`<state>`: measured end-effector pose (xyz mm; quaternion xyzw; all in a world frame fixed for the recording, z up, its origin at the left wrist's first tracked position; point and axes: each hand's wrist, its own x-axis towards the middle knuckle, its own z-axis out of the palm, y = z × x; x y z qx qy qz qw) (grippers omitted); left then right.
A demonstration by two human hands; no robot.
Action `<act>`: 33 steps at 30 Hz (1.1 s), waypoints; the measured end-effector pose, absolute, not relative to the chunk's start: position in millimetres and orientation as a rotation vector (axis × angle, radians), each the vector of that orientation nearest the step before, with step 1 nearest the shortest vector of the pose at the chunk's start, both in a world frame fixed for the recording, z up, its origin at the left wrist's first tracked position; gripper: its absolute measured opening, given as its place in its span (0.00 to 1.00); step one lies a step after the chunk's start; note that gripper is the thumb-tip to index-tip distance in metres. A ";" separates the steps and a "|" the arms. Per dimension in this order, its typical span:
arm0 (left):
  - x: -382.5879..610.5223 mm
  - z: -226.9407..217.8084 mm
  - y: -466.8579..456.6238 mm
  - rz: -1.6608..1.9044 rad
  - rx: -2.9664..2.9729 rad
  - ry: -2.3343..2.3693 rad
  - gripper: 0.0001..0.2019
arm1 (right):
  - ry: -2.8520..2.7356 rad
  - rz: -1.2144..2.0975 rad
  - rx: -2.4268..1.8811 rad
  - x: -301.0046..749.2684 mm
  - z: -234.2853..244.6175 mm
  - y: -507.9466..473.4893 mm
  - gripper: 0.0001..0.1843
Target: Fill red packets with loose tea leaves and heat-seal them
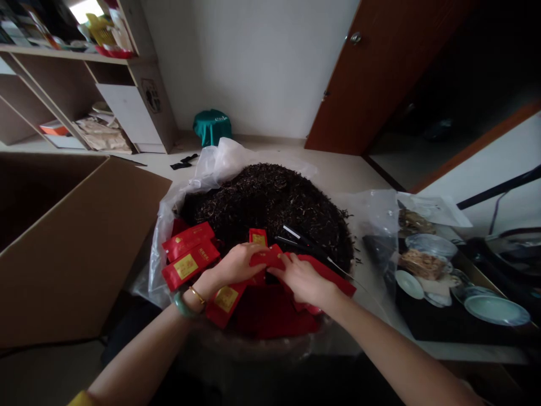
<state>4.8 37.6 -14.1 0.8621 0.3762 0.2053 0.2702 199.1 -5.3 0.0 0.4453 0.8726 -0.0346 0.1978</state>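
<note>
Both hands meet over a big heap of dark, dry loose leaves [274,194] that look like tea. My left hand [240,263], with a green bangle and a gold bracelet on its wrist, is closed on the left side of a red packet [274,256]. On the packet's right side, the fingers of my right hand [302,276] pinch it. More red packets with gold labels [190,265] lie at the left of the heap. Other red packets [274,316] lie below my hands. Just beyond my right hand rests a thin black-and-silver tool [306,242], partly hidden.
Clear plastic sheeting [215,163] surrounds the heap. A large cardboard box [84,248] stands open at the left. At the right, a dark tray [426,321] holds bowls, dishes and a tub. A green-covered stool or bin [212,127] sits by the wall, near a brown door [372,73].
</note>
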 end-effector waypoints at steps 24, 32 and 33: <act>11.4 -3.1 16.1 0.867 1.903 0.963 0.20 | 3.523 -0.121 1.534 208.9 41.0 5.5 0.25; 24.9 -4.1 6.1 0.966 1.335 0.942 0.22 | 3.573 0.864 1.425 199.4 22.7 7.5 0.37; 25.4 -3.3 5.5 0.959 1.298 0.929 0.22 | 3.598 0.892 1.381 199.6 21.9 7.5 0.36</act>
